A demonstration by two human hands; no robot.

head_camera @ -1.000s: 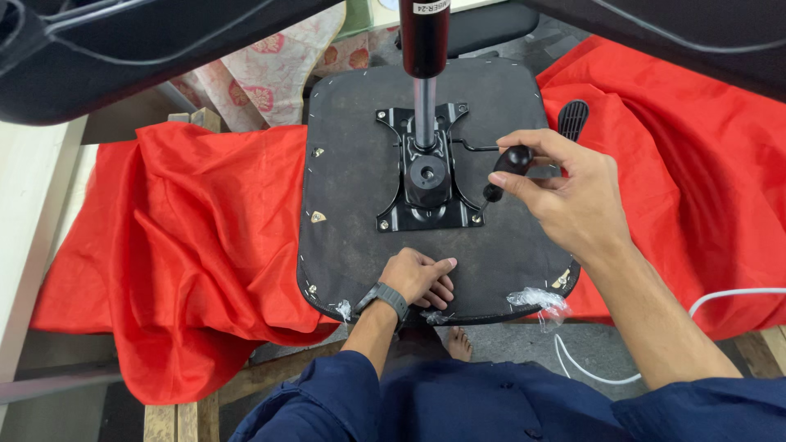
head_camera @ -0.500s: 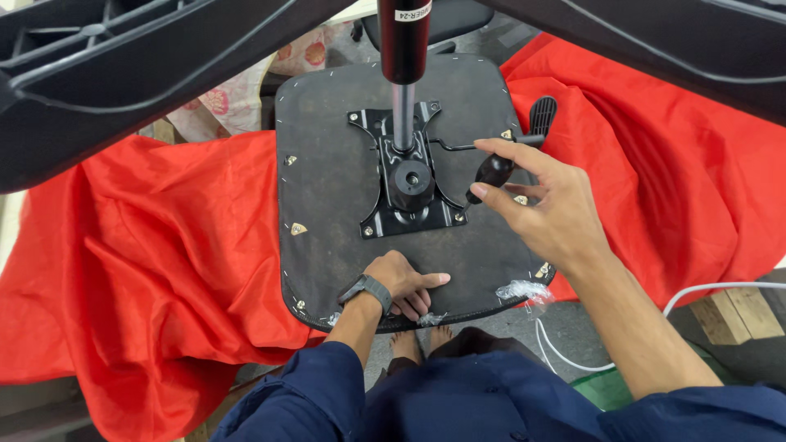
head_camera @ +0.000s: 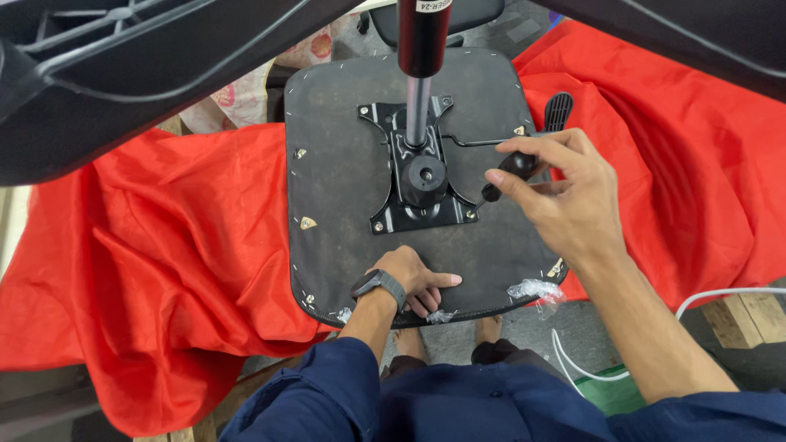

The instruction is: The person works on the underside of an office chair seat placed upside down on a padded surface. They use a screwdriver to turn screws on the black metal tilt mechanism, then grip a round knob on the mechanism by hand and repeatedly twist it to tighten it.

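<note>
An upturned chair seat point(head_camera: 344, 196) with a dark underside lies on red cloth point(head_camera: 164, 270). A black metal mechanism plate point(head_camera: 422, 176) is mounted at its middle, with a gas cylinder point(head_camera: 422, 49) rising from it toward the camera. My left hand point(head_camera: 417, 282), wearing a wrist watch, presses flat on the seat's near edge. My right hand point(head_camera: 557, 196) grips a black-handled screwdriver point(head_camera: 512, 170), its tip at the plate's near right corner. A black lever paddle point(head_camera: 558, 110) sticks out just beyond that hand.
Black chair base arms point(head_camera: 123, 74) cross the top of the view close to the camera. A white cable point(head_camera: 712, 303) trails at the right over wooden slats point(head_camera: 741, 319). Torn plastic wrap point(head_camera: 532, 289) hangs at the seat's near edge. Floral fabric point(head_camera: 246, 90) lies behind.
The view has shifted a little; my right hand with the screwdriver stays at the plate's right side, and my left hand stays pressed on the seat edge.
</note>
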